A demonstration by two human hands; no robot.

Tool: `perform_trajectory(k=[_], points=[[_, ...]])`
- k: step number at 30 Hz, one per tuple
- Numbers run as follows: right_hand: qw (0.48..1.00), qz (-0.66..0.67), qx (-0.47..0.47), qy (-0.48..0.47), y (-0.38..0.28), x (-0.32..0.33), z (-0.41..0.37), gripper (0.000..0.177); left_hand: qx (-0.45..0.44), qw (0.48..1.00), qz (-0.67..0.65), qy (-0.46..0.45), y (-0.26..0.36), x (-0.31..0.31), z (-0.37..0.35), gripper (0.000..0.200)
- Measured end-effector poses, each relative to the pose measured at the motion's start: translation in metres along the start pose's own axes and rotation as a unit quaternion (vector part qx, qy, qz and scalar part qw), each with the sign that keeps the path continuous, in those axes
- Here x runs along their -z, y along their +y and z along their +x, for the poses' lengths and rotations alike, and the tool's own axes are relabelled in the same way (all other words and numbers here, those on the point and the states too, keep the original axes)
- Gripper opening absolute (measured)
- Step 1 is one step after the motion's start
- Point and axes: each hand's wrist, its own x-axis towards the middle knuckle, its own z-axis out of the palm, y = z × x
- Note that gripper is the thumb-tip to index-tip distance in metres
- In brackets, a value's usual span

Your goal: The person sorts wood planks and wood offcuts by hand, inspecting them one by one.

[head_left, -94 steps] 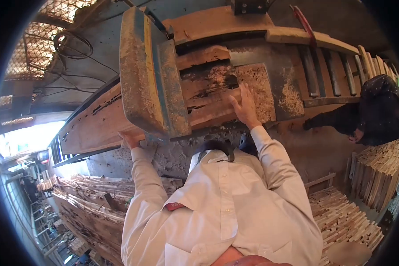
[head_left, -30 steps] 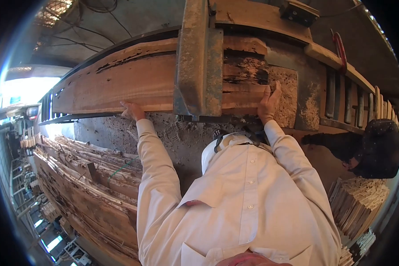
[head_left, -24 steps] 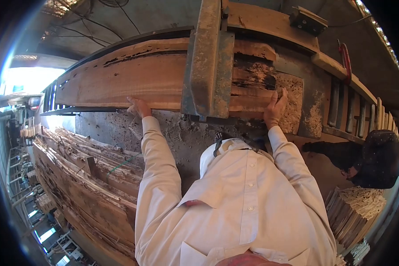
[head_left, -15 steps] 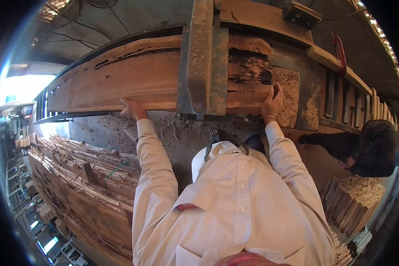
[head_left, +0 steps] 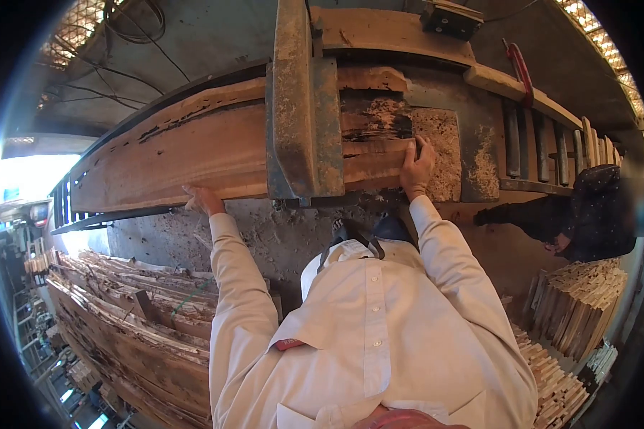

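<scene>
A long reddish-brown wooden slab (head_left: pixel 193 154) with dark, rotten cracks lies flat on the machine bed, running beneath a rusty blue-green metal machine head (head_left: pixel 293 129). My left hand (head_left: pixel 205 201) holds the slab's near edge, left of the machine head, its fingertips on the wood. At the slab's right end, my right hand (head_left: pixel 417 170) is closed around the near corner, thumb and fingers curled. Any blade is hidden behind the machine head. Beside my right hand is a sawdust-covered patch (head_left: pixel 438 154) of the bed.
Stacked rough boards (head_left: pixel 136 322) fill the lower left. Piled cut strips (head_left: pixel 579 307) stand at the lower right. A person in dark clothes (head_left: pixel 587 214) is at the right, near a roller track (head_left: pixel 540 154). A red clamp (head_left: pixel 519 71) grips a wooden rail (head_left: pixel 504 82).
The head view has shifted, so the machine, slab and hands appear farther left and slightly lower. Both hands keep hold of the slab, with little visible movement relative to the machine.
</scene>
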Motion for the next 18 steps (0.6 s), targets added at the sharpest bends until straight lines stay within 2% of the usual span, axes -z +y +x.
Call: perform_trajectory(k=[6,12,15,18], points=[[1.0,0.001,0.025,-0.005,0.003,0.001,0.001,0.04,0.02,1.0,0.009,0.009,-0.002,-0.002,0.002,0.096],[0.998,-0.052,-0.026,-0.026,-0.011,0.008,0.0,0.045,0.013,0.999,0.048,0.012,0.005,0.003,0.001,0.095],[0.984,-0.073,-0.1,-0.127,-0.023,0.02,0.015,0.056,0.018,0.999,0.022,-0.017,-0.018,-0.007,0.03,0.096],[0.973,-0.099,-0.106,-0.181,-0.006,0.017,0.041,0.069,0.007,1.0,0.005,-0.024,-0.026,-0.007,0.033,0.096]])
